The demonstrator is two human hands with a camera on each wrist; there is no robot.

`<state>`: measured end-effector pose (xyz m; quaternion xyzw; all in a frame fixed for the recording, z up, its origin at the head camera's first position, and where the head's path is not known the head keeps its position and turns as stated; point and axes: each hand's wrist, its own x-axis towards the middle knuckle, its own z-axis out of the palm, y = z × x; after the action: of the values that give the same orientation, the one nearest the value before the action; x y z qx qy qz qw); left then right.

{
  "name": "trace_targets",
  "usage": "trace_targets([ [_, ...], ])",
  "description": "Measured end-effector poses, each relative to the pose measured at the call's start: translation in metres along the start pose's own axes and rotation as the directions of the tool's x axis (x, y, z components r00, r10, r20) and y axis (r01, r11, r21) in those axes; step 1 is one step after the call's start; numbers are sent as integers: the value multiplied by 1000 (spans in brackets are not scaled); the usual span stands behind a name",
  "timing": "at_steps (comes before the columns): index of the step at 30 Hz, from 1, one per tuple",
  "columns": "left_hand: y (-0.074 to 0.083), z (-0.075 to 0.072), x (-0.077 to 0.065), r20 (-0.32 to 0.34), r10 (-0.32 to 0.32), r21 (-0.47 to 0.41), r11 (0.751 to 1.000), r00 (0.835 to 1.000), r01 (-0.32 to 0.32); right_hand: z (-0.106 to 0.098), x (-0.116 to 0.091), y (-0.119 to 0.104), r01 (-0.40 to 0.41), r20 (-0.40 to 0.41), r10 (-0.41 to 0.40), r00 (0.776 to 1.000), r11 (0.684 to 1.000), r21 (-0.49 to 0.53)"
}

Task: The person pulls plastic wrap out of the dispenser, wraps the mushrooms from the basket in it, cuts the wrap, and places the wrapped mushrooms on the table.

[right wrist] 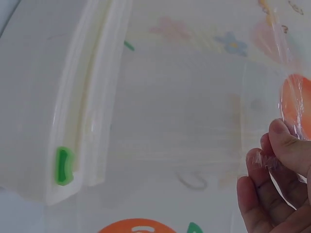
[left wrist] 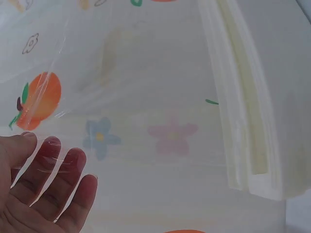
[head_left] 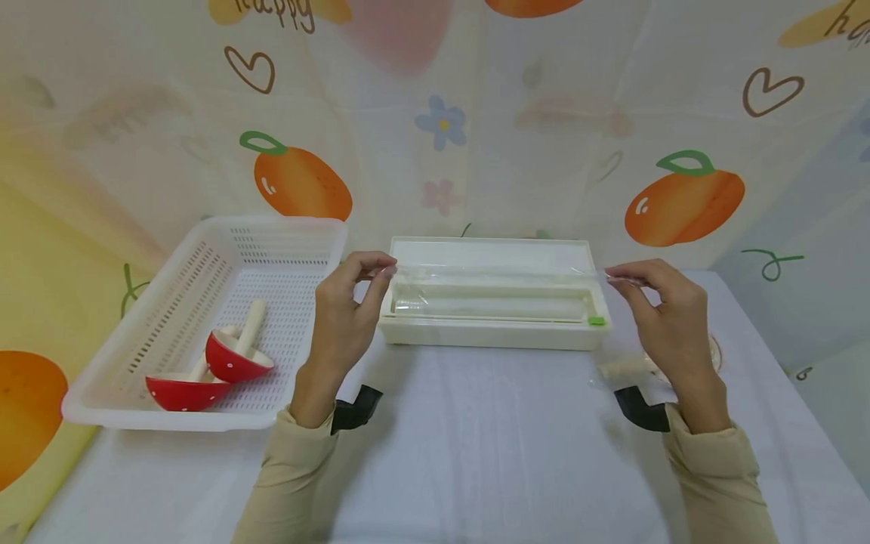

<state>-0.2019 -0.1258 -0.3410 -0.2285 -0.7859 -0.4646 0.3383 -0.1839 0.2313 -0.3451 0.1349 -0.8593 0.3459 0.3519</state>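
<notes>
A clear sheet of cling film (head_left: pixel 489 273) stretches between the two hands, above a white cling film dispenser (head_left: pixel 496 335) with its lid raised. My left hand (head_left: pixel 343 313) pinches the film's left end between thumb and forefinger. At the other end, my right hand (head_left: pixel 669 313) pinches the bunched film; the gathered corner shows at the fingertips in the right wrist view (right wrist: pixel 265 160). The roll (head_left: pixel 503 306) lies inside the dispenser, and a green slide cutter (head_left: pixel 596 321) sits at the right of its front edge.
Left of the dispenser, a white perforated basket (head_left: pixel 163 279) holds red, white-dotted ladles (head_left: pixel 238 359) with pale handles. A pale-handled item (head_left: pixel 625 368) with a round rim lies on the white-covered table (head_left: pixel 476 453), partly hidden behind the right hand. A patterned cloth (head_left: pixel 544 151) hangs behind.
</notes>
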Motion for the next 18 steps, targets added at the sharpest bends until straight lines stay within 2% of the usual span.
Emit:
trace_targets([
  [6, 7, -4, 0, -19, 28, 10, 1000, 999, -28, -8, -2, -7, 47, -29, -47, 998, 999, 21],
  [18, 30, -14, 4, -49, 65, 27, 998, 997, -64, -25, -3, -23, 33, -77, -32, 996, 999, 11],
])
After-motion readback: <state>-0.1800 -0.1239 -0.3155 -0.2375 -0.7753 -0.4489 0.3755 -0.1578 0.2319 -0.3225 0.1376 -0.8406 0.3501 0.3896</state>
